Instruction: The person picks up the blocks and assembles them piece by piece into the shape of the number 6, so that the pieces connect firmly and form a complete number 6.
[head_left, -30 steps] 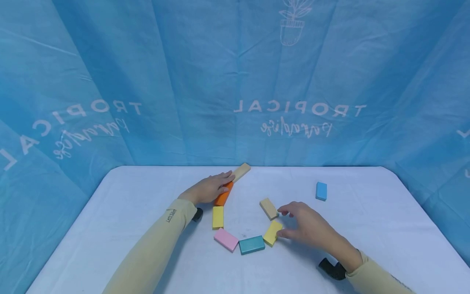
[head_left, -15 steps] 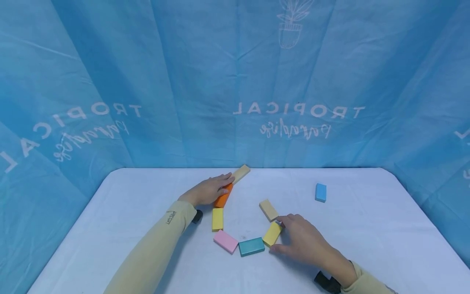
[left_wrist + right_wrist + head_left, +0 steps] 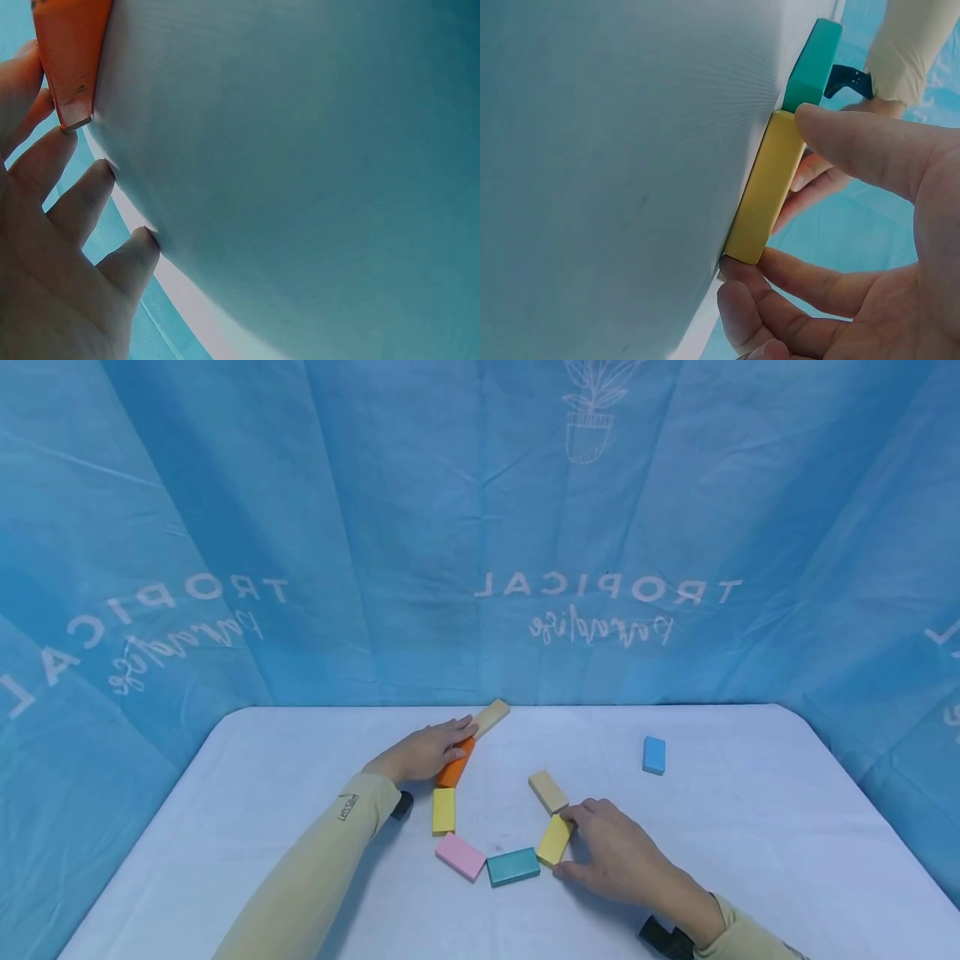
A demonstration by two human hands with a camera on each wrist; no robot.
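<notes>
Several small flat rectangular blocks lie end to end in a curve on the white table. My left hand (image 3: 422,752) rests at the orange block (image 3: 454,766), fingers spread; in the left wrist view a fingertip touches the end of the orange block (image 3: 71,64). A long plain wooden block (image 3: 492,717) extends beyond those fingers. With thumb and fingers at opposite ends, my right hand (image 3: 617,852) pinches a yellow block (image 3: 554,841), seen side-on as the yellow block (image 3: 765,191) in the right wrist view. It adjoins the teal block (image 3: 513,867) and a short wooden block (image 3: 547,791).
A second yellow block (image 3: 443,812) and a pink block (image 3: 461,857) continue the curve at left and front. Apart from it, a blue block (image 3: 654,755) lies at the back right. A blue printed cloth (image 3: 420,527) hangs behind the table (image 3: 750,827).
My right hand has come down and leftward from beside the short wooden block and taken hold of the yellow block by its ends. My left hand stays at the orange block.
</notes>
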